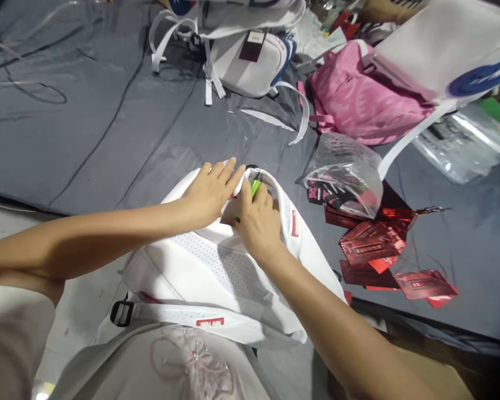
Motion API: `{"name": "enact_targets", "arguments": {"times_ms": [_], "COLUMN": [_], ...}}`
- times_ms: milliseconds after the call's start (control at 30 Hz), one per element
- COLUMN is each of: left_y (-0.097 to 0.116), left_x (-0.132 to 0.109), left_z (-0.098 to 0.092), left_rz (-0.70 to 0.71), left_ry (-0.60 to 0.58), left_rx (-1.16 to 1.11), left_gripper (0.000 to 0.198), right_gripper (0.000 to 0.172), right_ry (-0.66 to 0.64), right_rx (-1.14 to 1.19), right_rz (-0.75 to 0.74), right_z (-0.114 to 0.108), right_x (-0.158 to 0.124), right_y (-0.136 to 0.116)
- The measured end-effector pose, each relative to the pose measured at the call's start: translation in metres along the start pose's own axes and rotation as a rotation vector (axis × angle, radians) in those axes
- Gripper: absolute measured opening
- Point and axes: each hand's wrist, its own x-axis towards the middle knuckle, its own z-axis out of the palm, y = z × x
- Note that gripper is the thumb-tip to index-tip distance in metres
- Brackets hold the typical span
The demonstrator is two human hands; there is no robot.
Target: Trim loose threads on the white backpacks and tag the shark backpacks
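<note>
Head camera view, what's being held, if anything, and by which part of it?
The right hand holds a slim green tool by its body, dark tip exposed; the left hand lies on the white bag, grip unclear.

Through my remote view, the near backpack (183,278) is white, its panel (216,258) finely dotted, its side label (295,223) red. I see a lime-green tool (255,186) with a black tip. The table cover (87,128) is slate grey. Far right, I get a mottled pink bag (358,105); nearer, glossy red tags (373,243). The near shirt (120,361) has a pinkish flower pattern.
</note>
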Motion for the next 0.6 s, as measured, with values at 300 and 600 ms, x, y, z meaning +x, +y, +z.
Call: {"name": "enact_targets", "arguments": {"times_ms": [300, 600], "left_y": [0.005, 0.008], "left_x": [0.010, 0.013], "left_z": [0.009, 0.010], "left_rz": [0.106, 0.108], "left_ry": [0.012, 0.052], "left_rx": [-0.012, -0.044], "left_gripper": [0.125, 0.100], "right_gripper": [0.069, 0.066], "right_ry": [0.085, 0.180], "right_rx": [0.154, 0.277], "right_rz": [-0.013, -0.149], "right_z": [0.018, 0.012], "right_x": [-0.005, -0.025], "right_y": [0.013, 0.030]}}
